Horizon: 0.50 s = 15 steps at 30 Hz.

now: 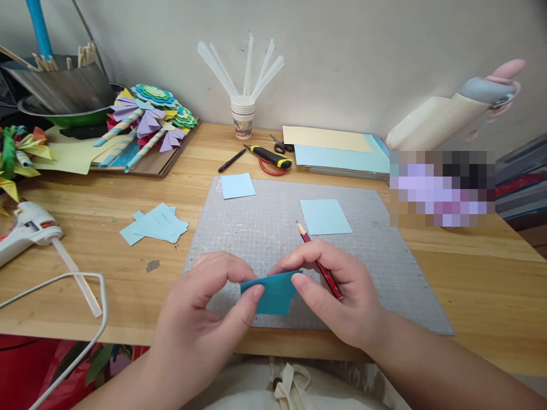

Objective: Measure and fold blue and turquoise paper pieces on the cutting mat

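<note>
A small teal paper piece (273, 293) is pinched between both hands just above the near edge of the grey cutting mat (265, 228). My left hand (205, 310) grips its left end with thumb and fingers. My right hand (337, 290) grips its right end and also holds a red pencil (318, 259), its tip pointing away from me. A light blue paper square (325, 216) lies on the mat beyond my right hand. Another light blue square (237, 185) sits at the mat's far left corner.
Light blue paper scraps (154, 225) lie left of the mat. A glue gun (29, 230) with white cable is at far left. Behind the mat are a pen (231, 161), utility knife (270, 156), scissors (281, 147), cup of sticks (243, 117), paper stack (337, 151), paper flowers (147, 117).
</note>
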Tool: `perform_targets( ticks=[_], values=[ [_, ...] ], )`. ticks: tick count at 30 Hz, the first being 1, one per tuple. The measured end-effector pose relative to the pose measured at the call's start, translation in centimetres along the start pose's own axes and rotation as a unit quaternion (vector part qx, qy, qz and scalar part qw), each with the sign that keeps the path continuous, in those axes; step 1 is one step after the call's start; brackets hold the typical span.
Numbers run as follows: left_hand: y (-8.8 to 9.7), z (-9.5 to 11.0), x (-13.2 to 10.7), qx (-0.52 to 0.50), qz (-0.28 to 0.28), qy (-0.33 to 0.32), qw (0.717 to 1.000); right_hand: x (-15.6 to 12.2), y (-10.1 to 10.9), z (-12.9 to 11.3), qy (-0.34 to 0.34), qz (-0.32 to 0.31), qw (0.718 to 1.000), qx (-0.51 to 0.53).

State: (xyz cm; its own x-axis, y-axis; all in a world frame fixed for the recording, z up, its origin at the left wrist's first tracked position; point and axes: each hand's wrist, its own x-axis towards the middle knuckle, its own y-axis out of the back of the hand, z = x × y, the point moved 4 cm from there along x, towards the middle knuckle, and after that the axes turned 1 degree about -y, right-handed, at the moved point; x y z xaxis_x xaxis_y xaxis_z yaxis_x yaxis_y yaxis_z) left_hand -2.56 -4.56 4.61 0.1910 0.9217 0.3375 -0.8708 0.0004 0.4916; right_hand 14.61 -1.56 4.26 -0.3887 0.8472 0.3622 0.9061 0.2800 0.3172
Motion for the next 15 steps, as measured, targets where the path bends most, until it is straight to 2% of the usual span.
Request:
perform_targets(
  ticks=[4, 7, 11, 15],
  values=[
    [-0.3, 1.4, 0.2, 0.120, -0.005, -0.089, 0.989, -0.3, -0.3, -0.8, 0.115, -0.016, 0.985, -0.129],
    [-0.5, 1.8, 0.0, 0.162, -0.015, -0.114, 0.980, -0.5, -0.6, -0.9, 0.155, -0.040, 0.963, -0.216],
    [-0.5, 1.7, 0.0, 0.136, -0.022, -0.102, 0.985, -0.4, -0.4, -0.6, 0.169, -0.043, 0.949, -0.264],
    [0.4, 0.9, -0.4, 0.064, 0.000, -0.049, 0.997, 0.0, 0.5, -0.3, 0.157, -0.011, 0.951, -0.267]
  ],
)
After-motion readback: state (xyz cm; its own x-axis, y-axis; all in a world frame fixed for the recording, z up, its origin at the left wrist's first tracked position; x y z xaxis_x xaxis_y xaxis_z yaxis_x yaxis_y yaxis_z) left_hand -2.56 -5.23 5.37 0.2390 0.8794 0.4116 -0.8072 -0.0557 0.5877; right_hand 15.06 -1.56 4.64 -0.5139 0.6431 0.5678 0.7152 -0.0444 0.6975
